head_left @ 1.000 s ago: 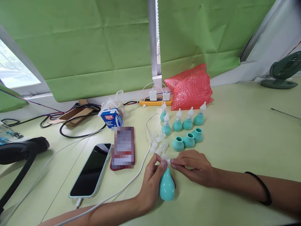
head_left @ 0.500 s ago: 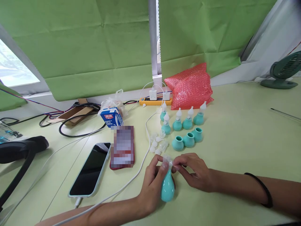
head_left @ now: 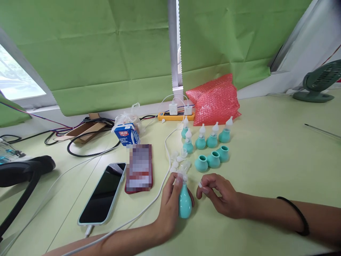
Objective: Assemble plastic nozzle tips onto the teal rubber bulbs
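Gripping teal bulb (head_left: pixel 184 205) upright: left hand (head_left: pixel 170 202) | right hand (head_left: pixel 218 193) just beside, loosely curled, empty

You get bright, even daylight from the window (head_left: pixel 16 80) at left; shadows stay soft, edges bend, focus holds.

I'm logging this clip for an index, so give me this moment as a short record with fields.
Left hand: grips a teal bulb with a clear tip on top
Right hand: beside the bulb, apart from it, fingers curled, nothing visibly held
Behind the hands: loose clear tips; three open teal bulbs; five tipped bulbs
Left of them: smartphone on a white cable
Surface: pale green table
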`<state>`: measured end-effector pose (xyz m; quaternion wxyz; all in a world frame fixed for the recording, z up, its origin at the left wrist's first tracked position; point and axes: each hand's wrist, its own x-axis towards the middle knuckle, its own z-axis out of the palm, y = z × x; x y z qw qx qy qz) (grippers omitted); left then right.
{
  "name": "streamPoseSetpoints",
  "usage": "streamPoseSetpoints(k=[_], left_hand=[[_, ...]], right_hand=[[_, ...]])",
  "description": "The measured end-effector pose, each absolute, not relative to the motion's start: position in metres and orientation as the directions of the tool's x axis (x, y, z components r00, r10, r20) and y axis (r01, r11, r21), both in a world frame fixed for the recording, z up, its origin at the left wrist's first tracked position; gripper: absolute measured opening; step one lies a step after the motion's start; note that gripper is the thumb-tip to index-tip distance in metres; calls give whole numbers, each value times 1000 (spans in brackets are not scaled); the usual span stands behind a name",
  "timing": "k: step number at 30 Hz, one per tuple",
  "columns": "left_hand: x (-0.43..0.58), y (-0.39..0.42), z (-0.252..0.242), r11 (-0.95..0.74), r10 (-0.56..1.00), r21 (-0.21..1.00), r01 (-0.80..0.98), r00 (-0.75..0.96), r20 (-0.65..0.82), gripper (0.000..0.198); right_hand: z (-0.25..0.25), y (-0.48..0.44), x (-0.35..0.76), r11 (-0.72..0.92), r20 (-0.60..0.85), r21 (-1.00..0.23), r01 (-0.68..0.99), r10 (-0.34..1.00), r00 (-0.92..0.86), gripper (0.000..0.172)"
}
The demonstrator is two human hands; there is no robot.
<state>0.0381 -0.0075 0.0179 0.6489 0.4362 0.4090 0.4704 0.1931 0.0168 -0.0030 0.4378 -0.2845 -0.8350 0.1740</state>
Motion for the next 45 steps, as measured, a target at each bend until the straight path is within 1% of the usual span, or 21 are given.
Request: streamPoseSetpoints(k=[2,4,6,8,9,10,11,12,14,17,19,21,23,25,27,31,33,36,38,40,45], left_hand=[[37,-9,17,170,963,957,-233,244,-112,20],[35,-11,14,123,967,962,-243,246,-62,17],[33,-12,12,69,973,952,-300,230,2,18],[33,-12,12,62,975,932,-357,223,20,19],[33,-12,12,76,976,928,-364,216,4,20],[33,-11,13,93,979,934,-346,204,-22,19],[33,-10,14,103,981,947,-305,190,-46,19],[33,-9,15,104,982,963,-249,177,-60,19],[33,-8,18,77,984,990,-121,168,-56,19],[34,-7,20,19,976,998,52,215,-30,18],[34,-7,20,-23,968,984,177,249,-22,17],[35,-8,20,-96,959,949,300,282,8,18],[36,-10,20,-197,946,897,396,317,67,16],[37,-11,20,-291,921,837,463,374,113,12],[37,-12,20,-367,887,790,491,440,138,6],[37,-12,21,-449,839,769,454,510,189,9],[37,-11,21,-472,822,773,425,529,211,9],[36,-11,21,-487,800,782,389,557,222,11],[36,-11,21,-492,790,789,369,569,227,14],[36,-10,22,-495,785,795,351,572,237,16],[37,-11,23,-491,796,799,347,551,250,17]], right_hand=[[-4,19,194,805,658,-438,400,590,-468,5],[-5,24,193,807,649,-302,509,564,-510,9],[-9,31,192,769,602,-152,621,570,-559,15],[-13,36,190,707,560,-26,707,596,-576,20],[-15,38,190,684,549,6,730,608,-574,22],[-17,40,189,673,546,6,740,618,-566,23],[-17,40,189,676,551,-29,736,626,-553,22],[-16,40,189,689,559,-96,718,635,-534,21],[-12,38,191,712,563,-298,636,669,-485,19],[-1,34,196,685,497,-598,415,724,-479,21],[5,31,199,645,452,-716,268,720,-527,28],[9,29,200,643,434,-735,215,690,-579,30],[10,28,198,686,434,-682,252,658,-615,28],[10,26,196,719,416,-638,276,624,-662,32],[10,24,194,700,367,-663,264,611,-702,35],[12,21,193,549,243,-802,236,660,-711,39],[14,21,192,435,177,-877,203,685,-707,40],[15,23,190,220,75,-970,104,676,-734,43],[14,24,190,98,28,-994,51,668,-743,43],[14,26,190,20,-13,-999,36,672,-740,43],[14,31,191,-68,-76,-997,42,656,-751,43]])
